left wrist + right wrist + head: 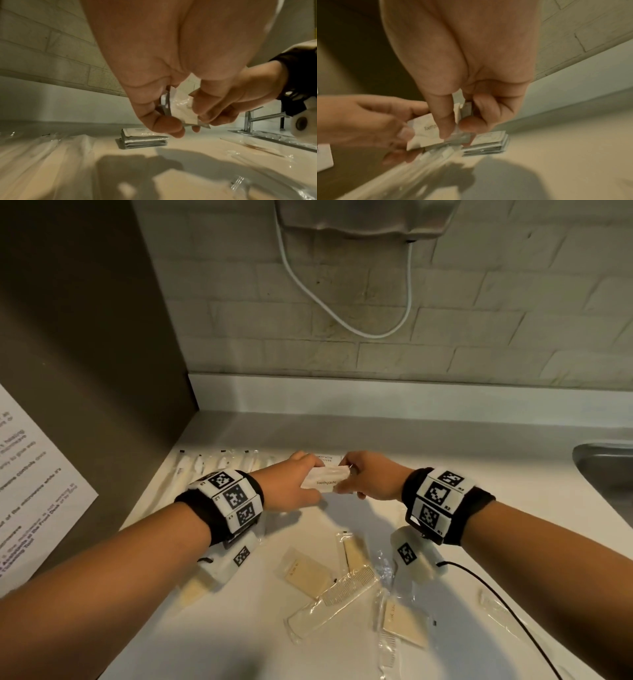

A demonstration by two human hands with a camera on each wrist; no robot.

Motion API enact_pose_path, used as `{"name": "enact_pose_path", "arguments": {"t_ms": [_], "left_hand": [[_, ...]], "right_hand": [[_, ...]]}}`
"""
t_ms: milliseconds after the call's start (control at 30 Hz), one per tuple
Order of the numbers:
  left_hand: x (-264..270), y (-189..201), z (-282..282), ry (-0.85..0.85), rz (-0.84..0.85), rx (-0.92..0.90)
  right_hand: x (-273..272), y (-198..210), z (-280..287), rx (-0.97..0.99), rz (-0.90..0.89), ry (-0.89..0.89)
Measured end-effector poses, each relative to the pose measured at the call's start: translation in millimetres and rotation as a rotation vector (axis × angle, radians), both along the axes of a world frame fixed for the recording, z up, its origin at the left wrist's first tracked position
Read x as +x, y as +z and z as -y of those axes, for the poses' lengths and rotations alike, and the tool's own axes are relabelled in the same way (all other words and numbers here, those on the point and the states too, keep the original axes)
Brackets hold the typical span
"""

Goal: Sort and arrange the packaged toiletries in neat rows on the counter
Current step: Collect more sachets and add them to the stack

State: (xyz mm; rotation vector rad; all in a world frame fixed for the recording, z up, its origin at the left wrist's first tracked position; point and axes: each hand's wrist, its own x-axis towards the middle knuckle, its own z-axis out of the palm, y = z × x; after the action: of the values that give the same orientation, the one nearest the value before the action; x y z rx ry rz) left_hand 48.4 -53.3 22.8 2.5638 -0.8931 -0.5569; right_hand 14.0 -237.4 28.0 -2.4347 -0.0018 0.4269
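Both hands hold a white sachet marked Toothpaste (325, 479) (426, 133) a little above the counter (445, 446). My left hand (294, 484) (154, 111) grips its left end and my right hand (363, 477) (453, 121) pinches its right end; more sachets seem stacked in the grip. Under them, a stack of white and grey sachets (144, 139) (488, 143) lies on the counter. A row of clear-wrapped toothbrushes (212, 465) lies at the far left. Wrapped combs (346, 587) and beige flat packets (308, 571) (406, 625) lie scattered nearer me.
A steel sink (606, 470) with a tap (252, 119) sits at the right. A brown cabinet wall (85, 371) with a printed sheet (30, 491) stands at the left. A white cord (342, 320) hangs on the brick wall. A black cable (503, 604) crosses the counter.
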Motion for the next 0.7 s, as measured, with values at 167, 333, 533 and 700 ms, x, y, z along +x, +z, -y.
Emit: {"name": "enact_pose_path", "arguments": {"t_ms": [167,333,533,700], "left_hand": [[8,-15,6,-0.018,0.048,0.154],[14,-34,10,0.011,0.103,0.212],[14,-45,11,-0.018,0.166,0.353],[8,-46,19,-0.023,0.109,0.404]], "right_hand": [[3,-17,-4,-0.201,0.083,0.078],[7,-35,-10,-0.235,0.177,0.054],[8,-50,-12,-0.28,0.178,0.053],[9,-52,-12,-0.321,0.169,0.07]]}}
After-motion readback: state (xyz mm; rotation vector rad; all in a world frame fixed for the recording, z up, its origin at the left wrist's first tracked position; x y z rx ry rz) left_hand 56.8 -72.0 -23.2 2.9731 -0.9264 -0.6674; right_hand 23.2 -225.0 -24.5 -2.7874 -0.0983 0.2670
